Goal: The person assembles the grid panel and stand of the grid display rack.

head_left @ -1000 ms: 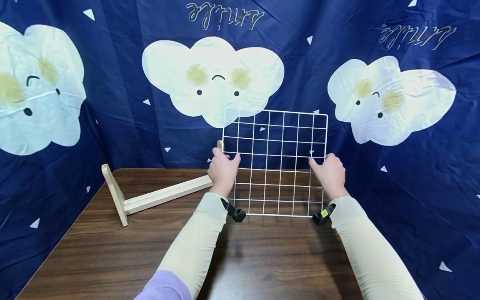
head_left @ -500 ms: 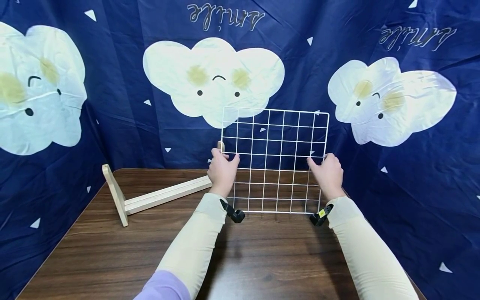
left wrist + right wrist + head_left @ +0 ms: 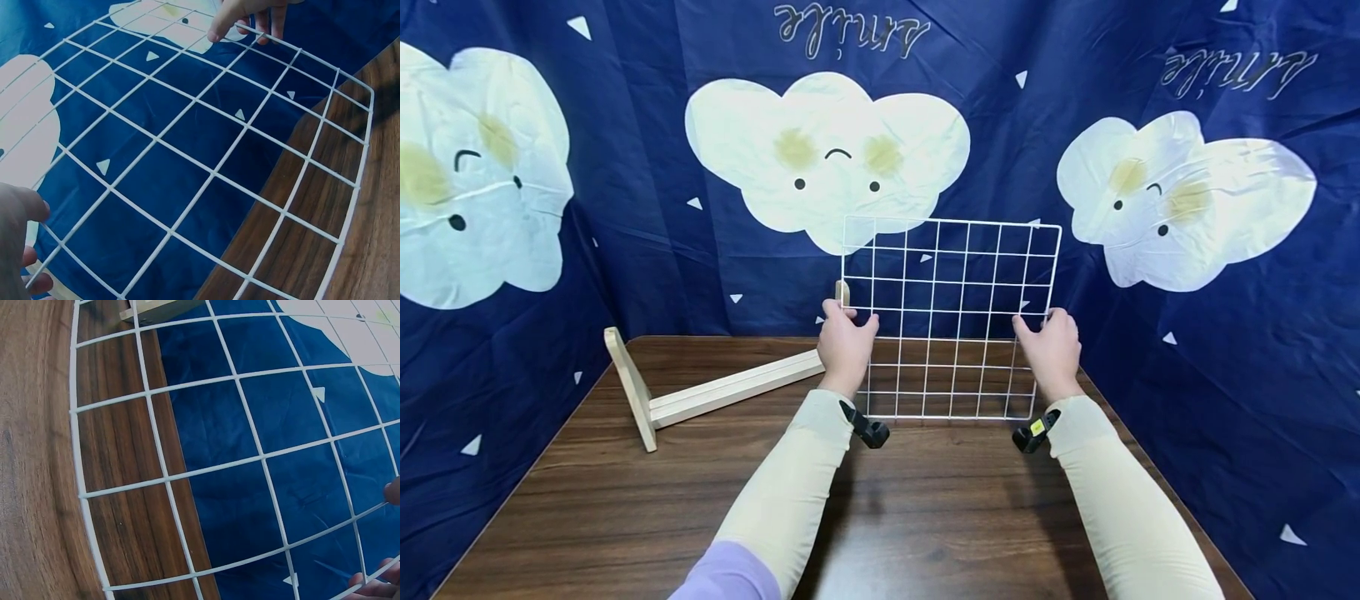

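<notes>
Holds a white, square-meshed wire grid panel (image 3: 214,174) nearly upright between both hands, above the far part of a dark brown wood-grain table (image 3: 625,500) and in front of a navy cloth backdrop (image 3: 640,167) with white cloud prints. With the left hand (image 3: 846,348), pinches one side wire between thumb and fingers; with the right hand (image 3: 1051,354), pinches the opposite side likewise. Over the last second, raises the lower edge slightly in the head view and brings the right hand a little inward, while keeping the left almost in place. Looks like a small change of tilt, made without loosening either hold. Leaves the pale wooden stand with a long bar (image 3: 733,390) unmoved at left, partly hidden behind the left hand; cannot tell whether touching the panel there.
</notes>
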Motion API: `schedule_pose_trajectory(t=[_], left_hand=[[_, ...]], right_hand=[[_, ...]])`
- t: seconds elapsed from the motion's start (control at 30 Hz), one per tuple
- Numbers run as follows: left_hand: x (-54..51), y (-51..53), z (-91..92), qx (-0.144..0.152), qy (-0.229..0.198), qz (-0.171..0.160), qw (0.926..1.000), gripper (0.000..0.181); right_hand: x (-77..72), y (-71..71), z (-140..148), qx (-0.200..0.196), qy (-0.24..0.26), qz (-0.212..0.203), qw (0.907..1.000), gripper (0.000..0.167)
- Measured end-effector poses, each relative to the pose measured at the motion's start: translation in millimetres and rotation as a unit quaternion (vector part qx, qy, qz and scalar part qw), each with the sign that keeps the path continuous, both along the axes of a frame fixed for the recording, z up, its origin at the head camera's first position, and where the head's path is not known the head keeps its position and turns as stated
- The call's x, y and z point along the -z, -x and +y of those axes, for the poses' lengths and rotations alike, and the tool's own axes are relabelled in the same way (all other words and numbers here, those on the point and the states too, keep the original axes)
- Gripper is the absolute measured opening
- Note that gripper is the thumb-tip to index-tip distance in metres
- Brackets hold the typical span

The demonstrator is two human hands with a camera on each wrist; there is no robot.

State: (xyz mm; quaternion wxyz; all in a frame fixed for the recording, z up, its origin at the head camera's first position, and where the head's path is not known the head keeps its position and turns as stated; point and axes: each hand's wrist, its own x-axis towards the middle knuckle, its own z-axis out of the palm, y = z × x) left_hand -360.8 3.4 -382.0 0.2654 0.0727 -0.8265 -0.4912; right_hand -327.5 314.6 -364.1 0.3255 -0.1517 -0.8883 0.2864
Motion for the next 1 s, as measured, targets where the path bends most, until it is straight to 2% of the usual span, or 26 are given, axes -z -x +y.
schedule_pose_trajectory(t=[0.37,0.7,1.0], left_hand=[[9.1,2.2,1.4,-0.001,-0.038,0.044,0.9983,0.051],[13.6,0.1,2.5,0.007,-0.054,0.036,0.9979,0.052],[15.7,0.9,3.0,0.010,-0.047,0.036,0.9982,0.056]], right_hand=[[2.5,0.0,-5,-0.002,0.021,0.021,0.9995,0.056],[9.3,-1.0,-7,-0.006,0.041,0.035,0.9985,0.060],[15.3,-0.4,-8,-0.002,0.059,0.052,0.9969,0.061]])
